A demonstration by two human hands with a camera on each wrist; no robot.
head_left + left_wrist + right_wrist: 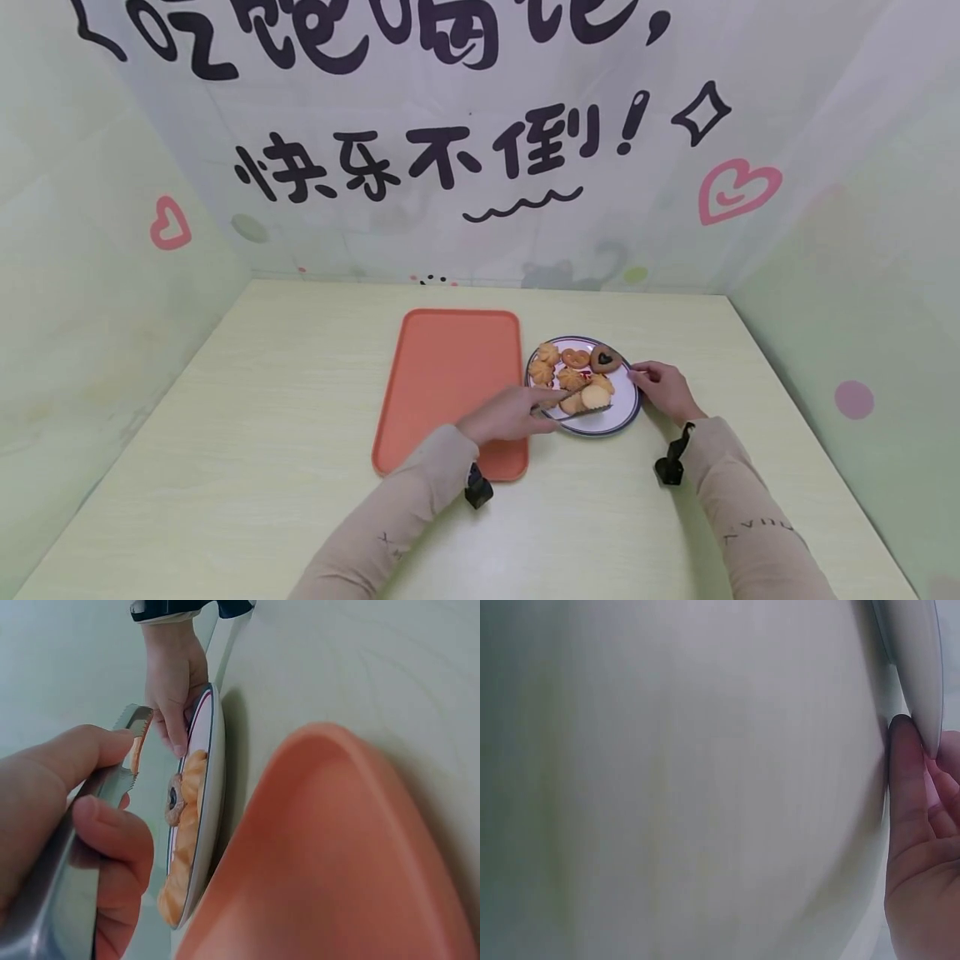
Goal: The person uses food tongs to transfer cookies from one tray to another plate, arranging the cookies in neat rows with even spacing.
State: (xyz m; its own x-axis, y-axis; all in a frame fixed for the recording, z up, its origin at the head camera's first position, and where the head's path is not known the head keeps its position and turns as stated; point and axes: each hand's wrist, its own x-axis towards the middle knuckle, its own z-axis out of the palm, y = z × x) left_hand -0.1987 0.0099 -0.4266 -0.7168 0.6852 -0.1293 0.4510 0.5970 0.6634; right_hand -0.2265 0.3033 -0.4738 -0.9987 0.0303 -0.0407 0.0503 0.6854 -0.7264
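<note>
My left hand [517,414] grips a pair of metal tongs [45,900] with toothed ends. A pale round cookie [596,397] sits between those ends, over the near part of a white plate [624,403] with a dark blue rim line. My right hand [667,390] pinches the plate's right rim, one finger under it in the right wrist view. On the plate lie several flower-shaped cookies [542,372], a pretzel-shaped cookie [576,358] and a brown heart cookie [605,359] with a dark centre. The left hand and tongs partly hide the cookies at the near left.
An orange-red rectangular tray [457,350] lies just left of the plate, with my left forearm crossing its near right corner. The pale wooden table [262,433] meets a printed cloth backdrop [360,242] behind and at the sides.
</note>
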